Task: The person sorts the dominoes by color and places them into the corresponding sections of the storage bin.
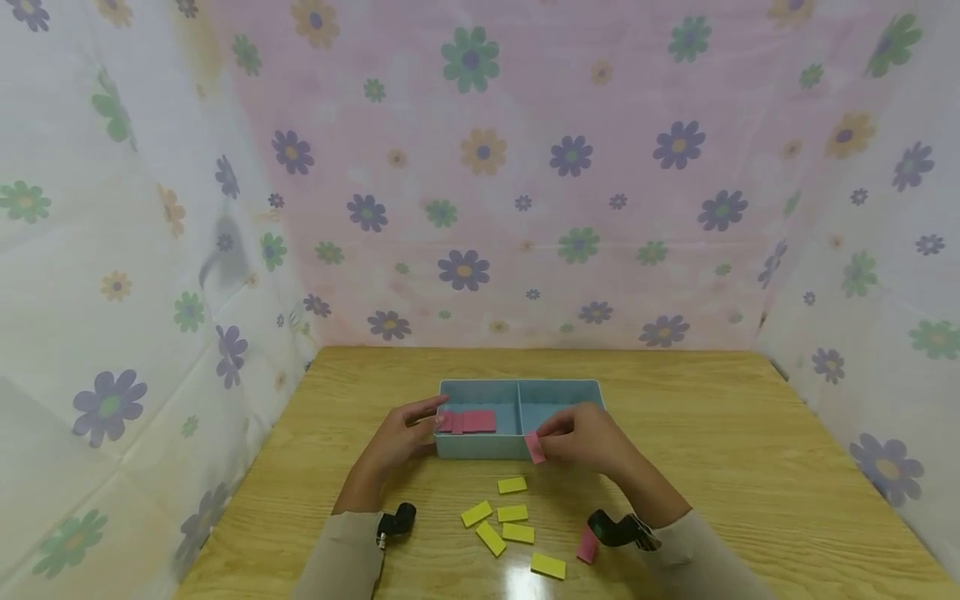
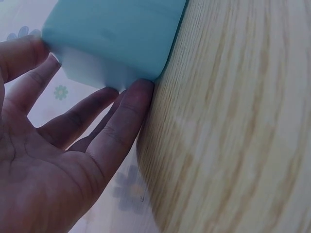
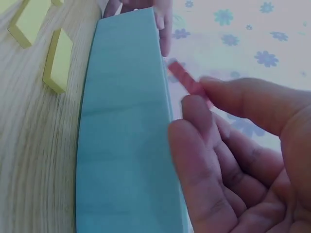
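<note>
A light blue two-compartment box point(image 1: 480, 447) stands on the table. My left hand point(image 1: 401, 435) is at the box's left end. In the left wrist view its fingertips point(image 2: 140, 92) touch the end wall, the fingers fairly straight. Thumb and fingers of my right hand point(image 1: 588, 439) pinch a pink rectangular block point(image 1: 535, 447) at the front rim, near the divider point(image 1: 519, 408). The right wrist view shows this pink block point(image 3: 182, 76) sticking out past the fingertips, above the box's long wall point(image 3: 124, 121). Several pink blocks point(image 1: 478, 421) lie in the left compartment.
Several yellow blocks point(image 1: 517, 532) lie scattered on the wooden table point(image 1: 360, 383) in front of the box. Another pink block point(image 1: 587, 546) lies by the right wrist, partly hidden by the wrist camera point(image 1: 615, 529). Flower-patterned cloth point(image 1: 525, 167) surrounds the table's back and sides.
</note>
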Demonstrator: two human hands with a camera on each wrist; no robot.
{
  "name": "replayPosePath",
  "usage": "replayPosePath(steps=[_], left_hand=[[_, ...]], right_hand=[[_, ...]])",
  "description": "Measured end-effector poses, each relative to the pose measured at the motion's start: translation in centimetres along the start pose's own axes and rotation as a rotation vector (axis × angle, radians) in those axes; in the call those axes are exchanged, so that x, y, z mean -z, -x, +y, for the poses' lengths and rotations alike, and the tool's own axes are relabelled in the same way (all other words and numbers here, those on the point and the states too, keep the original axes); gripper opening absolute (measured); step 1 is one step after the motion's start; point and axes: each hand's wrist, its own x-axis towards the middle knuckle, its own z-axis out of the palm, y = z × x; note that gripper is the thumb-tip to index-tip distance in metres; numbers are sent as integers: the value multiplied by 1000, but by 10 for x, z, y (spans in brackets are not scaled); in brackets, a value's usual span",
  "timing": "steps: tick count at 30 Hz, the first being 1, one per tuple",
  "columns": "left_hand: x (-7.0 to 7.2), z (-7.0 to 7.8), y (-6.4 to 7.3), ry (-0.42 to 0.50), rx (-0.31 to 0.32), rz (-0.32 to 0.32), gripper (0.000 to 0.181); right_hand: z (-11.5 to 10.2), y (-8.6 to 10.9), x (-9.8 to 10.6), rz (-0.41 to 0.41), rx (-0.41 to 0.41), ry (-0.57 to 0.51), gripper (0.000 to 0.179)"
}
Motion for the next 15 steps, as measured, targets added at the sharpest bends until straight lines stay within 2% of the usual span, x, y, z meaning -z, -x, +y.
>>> replayPosePath(steps=[7,15], left_hand=[[-1,1,1,-4,-15,-16,47],[1,-1,-1,0,-5,-3,48]], right_hand=[[-9,-16,-2,56,-108,-199,24],[-13,-39,-6,65,-182,-333,31]])
